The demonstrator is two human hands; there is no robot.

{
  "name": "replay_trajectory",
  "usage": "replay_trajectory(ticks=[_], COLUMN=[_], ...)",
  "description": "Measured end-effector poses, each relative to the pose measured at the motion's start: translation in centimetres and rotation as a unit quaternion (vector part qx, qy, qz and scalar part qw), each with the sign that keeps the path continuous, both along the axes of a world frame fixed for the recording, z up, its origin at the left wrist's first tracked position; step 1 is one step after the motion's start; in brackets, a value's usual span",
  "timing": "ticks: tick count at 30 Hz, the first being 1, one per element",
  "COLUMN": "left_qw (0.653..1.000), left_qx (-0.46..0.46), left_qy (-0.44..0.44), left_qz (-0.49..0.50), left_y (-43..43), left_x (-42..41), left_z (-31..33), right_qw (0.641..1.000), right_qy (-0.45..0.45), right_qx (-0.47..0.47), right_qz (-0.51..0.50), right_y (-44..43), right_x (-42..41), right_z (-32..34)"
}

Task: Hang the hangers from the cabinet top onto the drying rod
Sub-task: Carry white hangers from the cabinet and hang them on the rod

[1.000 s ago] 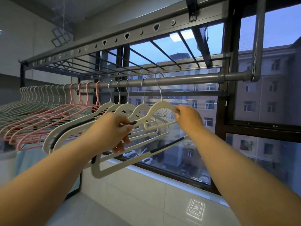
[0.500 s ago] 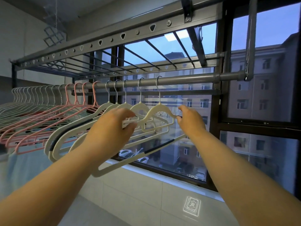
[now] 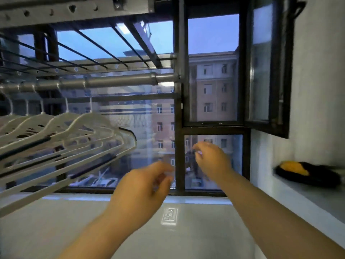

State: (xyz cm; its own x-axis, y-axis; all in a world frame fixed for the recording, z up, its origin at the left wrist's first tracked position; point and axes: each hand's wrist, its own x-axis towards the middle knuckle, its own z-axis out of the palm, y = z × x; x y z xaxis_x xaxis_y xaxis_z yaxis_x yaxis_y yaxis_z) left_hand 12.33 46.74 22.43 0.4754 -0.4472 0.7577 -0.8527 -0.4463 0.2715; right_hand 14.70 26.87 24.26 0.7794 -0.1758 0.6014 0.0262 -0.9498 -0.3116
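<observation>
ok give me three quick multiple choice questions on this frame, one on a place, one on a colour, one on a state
1. Where are the hangers?
A. hung on the drying rod, at the left of the view
B. lying on the ledge at the right
C. stacked on the floor

2. What colour are they mainly?
A. green
B. white
C. red

3. What are the left hand and right hand doing?
A. both hold nothing
B. the left one grips a hanger
C. the right one grips the rod

Answers:
1 A, their hooks loop over the rod.
2 B, the bodies are white with dark strips.
3 A, both hands are away from the hangers with loosely curled fingers and nothing between them.
</observation>
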Motion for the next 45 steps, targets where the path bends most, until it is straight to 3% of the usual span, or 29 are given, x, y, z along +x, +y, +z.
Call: replay_trajectory(ticks=[9, 17, 25, 28, 31, 37, 45], left_qw=[0.970, 0.931, 0.895, 0.884, 0.875, 0.857, 0.862], left_qx=[0.117, 0.181, 0.226, 0.265, 0.312, 0.398, 0.335], left_qy=[0.133, 0.199, 0.233, 0.219, 0.178, 0.117, 0.234], left_qz=[-0.166, -0.248, -0.307, -0.316, -0.325, -0.306, -0.300], left_y=[-20.2, -37.8, -49.2, -51.7, -53.9, -58.8, -62.1], left_x=[-2.3, -8.1, -14.9, -17.4, -19.5, -23.1, -25.5], left_z=[-7.8, -13.7, -18.3, -19.5, -20.1, -21.0, -21.7], right_qw=[0.965, 0.851, 0.763, 0.734, 0.728, 0.746, 0.744], right_qy=[0.097, 0.160, 0.249, 0.277, 0.277, 0.289, 0.242], right_qx=[0.076, 0.140, 0.101, 0.146, 0.176, 0.135, 0.170], right_qz=[-0.232, -0.480, -0.588, -0.602, -0.602, -0.585, -0.599], right_y=[-21.5, -37.4, -42.3, -42.6, -42.8, -42.8, -43.7], right_x=[-13.7, -30.0, -39.0, -40.6, -41.1, -40.9, -41.1], right_z=[-8.6, -16.6, -20.7, -21.7, -22.6, -22.5, -23.7])
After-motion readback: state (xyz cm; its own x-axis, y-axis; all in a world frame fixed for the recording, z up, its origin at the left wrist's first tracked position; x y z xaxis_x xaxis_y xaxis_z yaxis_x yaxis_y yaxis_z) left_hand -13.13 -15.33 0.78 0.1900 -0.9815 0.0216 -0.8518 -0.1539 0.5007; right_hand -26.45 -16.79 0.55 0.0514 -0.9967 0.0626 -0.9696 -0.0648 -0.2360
